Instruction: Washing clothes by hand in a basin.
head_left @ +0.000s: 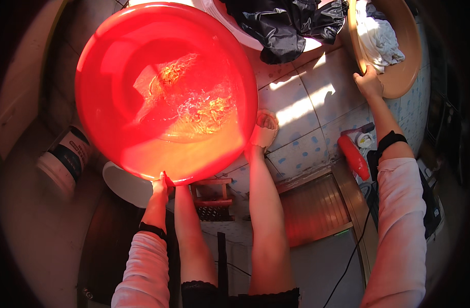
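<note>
A large red basin (86,102) with rippling water in it fills the upper left, tilted toward me. My left hand (163,185) is closed on its near rim, the thumb over the edge. Off to the right, my right hand (369,83) grips the rim of a smaller tan basin (405,77), which is also tipped. Inside that one lies a bunched white cloth (377,40), with a darker piece of cloth behind it.
Black shiny fabric or plastic (278,28) hangs over a pale basin (228,20) at the top. A white bucket (65,159) and a white bowl (126,186) stand at left. A red object (354,156) is below my right hand; a black cable (350,262) runs lower right. My foot (263,134) is beside the red basin.
</note>
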{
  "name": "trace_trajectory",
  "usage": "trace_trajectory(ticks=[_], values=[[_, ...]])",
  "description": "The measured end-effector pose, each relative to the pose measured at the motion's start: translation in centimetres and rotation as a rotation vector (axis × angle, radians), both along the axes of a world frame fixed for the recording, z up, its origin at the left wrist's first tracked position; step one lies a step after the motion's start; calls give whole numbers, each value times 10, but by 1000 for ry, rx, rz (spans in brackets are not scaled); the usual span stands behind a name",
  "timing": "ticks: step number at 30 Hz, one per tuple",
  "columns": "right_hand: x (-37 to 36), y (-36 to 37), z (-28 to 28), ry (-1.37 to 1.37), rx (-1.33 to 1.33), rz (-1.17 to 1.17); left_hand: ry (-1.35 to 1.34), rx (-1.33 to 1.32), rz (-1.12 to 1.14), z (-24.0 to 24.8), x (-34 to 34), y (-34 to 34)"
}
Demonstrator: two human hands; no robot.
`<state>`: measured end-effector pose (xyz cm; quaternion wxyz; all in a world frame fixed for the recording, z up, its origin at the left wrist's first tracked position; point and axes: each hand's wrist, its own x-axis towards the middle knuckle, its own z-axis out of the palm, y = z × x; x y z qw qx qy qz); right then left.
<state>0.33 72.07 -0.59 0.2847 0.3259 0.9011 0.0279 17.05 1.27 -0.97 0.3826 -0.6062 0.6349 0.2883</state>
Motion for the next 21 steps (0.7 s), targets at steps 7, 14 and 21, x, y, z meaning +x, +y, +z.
trace_trajectory(ticks=[7, 14, 21], values=[[97, -92, 11, -94, -44, -23, -13, 11, -288, 24, 8, -14], [255, -234, 20, 156, -147, -59, -32, 156, -863, 41, 19, -102], [156, -404, -39, 1082, -810, -1243, -198, 291, -956, 73, 10, -177]])
